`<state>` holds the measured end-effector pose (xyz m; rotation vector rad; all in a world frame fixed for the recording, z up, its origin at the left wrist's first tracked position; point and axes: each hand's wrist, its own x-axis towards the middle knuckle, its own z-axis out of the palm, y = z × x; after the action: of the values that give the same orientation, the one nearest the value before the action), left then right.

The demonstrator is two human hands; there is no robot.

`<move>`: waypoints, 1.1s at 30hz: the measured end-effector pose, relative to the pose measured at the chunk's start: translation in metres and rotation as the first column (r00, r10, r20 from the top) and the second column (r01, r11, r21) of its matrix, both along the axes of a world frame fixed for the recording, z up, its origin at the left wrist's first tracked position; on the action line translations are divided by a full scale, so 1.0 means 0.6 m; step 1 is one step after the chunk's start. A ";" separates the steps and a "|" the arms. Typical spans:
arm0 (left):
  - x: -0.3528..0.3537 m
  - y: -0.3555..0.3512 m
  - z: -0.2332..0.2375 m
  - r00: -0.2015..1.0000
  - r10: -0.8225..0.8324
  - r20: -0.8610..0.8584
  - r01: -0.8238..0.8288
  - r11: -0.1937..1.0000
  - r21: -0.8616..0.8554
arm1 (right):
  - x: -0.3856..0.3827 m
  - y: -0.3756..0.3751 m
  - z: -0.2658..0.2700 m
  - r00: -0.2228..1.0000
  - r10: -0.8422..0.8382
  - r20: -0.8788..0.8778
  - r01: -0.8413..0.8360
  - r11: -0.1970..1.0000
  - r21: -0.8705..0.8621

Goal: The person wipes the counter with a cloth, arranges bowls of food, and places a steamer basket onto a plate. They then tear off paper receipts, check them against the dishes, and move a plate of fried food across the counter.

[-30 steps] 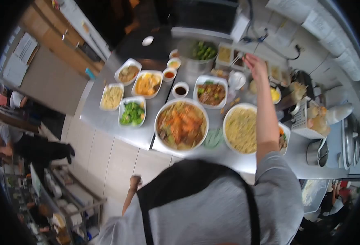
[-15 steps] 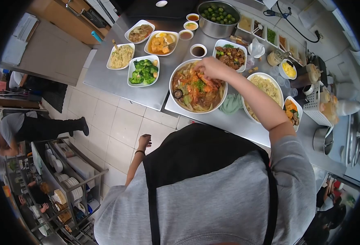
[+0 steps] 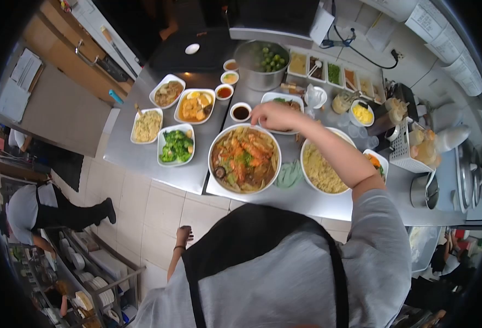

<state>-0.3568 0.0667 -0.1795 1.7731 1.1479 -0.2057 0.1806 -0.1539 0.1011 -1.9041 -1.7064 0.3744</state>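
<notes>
My right hand [image 3: 273, 116] reaches over the back rim of a large white bowl [image 3: 214, 179] of stew, its bent fingers close together and pointing down. Anything between those fingertips is hidden. Orange-red prawns [image 3: 250, 150] and chopped green herbs [image 3: 244, 159] top the stew. A small cup of dark sauce [image 3: 241, 112] stands just left of my fingers. Behind my wrist, a white dish [image 3: 276, 97] of meat and greens is partly covered. My left hand [image 3: 184, 235] hangs low at my side over the floor, fingers loosely curled and apart, holding nothing visible.
Broccoli [image 3: 176, 146] and other side dishes stand left on the steel counter. Right of the stew are a green cloth [image 3: 289, 174] and a bowl of noodles [image 3: 323, 167]. A pot of green citrus [image 3: 262, 76] stands behind. A person [image 3: 39, 205] bends over a dish rack at left.
My right hand has moved from the prawns up to the bowl's back rim. The camera view has shifted, and the person at left has bent closer to the rack.
</notes>
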 end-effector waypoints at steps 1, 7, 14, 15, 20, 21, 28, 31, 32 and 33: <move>0.000 -0.001 -0.002 0.999 -0.020 0.025 0.020 0.999 0.026 | 0.055 -0.002 0.010 0.980 -0.197 0.026 0.199 0.973 -0.114; 0.031 -0.061 0.071 0.942 0.302 -0.149 -0.306 0.952 -0.005 | 0.435 -0.076 -0.099 0.471 -0.832 0.293 0.811 0.539 0.227; -0.098 -0.073 -0.001 0.676 -0.530 -0.512 0.727 0.590 0.350 | 0.482 -0.087 -0.094 0.474 -0.828 0.300 0.880 0.428 -0.207; -0.104 -0.076 -0.012 0.679 -0.529 -0.510 0.726 0.590 0.354 | 0.488 -0.082 -0.109 0.445 -0.821 0.358 0.892 0.441 -0.097; -0.102 -0.047 -0.027 0.962 -0.221 -0.161 0.267 0.886 0.379 | 0.458 -0.080 -0.124 0.425 -0.835 0.351 0.877 0.476 0.070; -0.101 -0.037 -0.030 0.786 -0.545 -0.292 0.614 0.635 0.469 | 0.460 -0.080 -0.119 0.427 -0.833 0.351 0.875 0.478 0.070; 0.030 -0.089 0.108 0.916 0.356 -0.188 -0.347 0.935 0.077 | 0.460 -0.090 -0.117 0.438 -0.842 0.315 0.832 0.513 0.213; 0.010 -0.080 0.083 0.956 0.242 -0.166 -0.235 0.970 0.060 | 0.481 -0.097 -0.141 0.427 -0.899 0.097 0.843 0.435 0.318; 0.009 -0.081 0.075 0.938 0.302 -0.169 -0.301 0.953 0.030 | 0.484 -0.100 -0.149 0.385 -0.923 -0.003 0.852 0.354 0.386; 0.006 -0.075 0.062 0.918 0.357 -0.176 -0.362 0.932 0.000 | 0.485 -0.101 -0.151 0.317 -0.938 -0.140 0.898 0.249 0.364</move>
<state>-0.3534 0.0214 -0.1424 1.5042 1.5651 -0.1574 0.4716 -0.2145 0.0102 -2.2325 -0.3278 -0.5295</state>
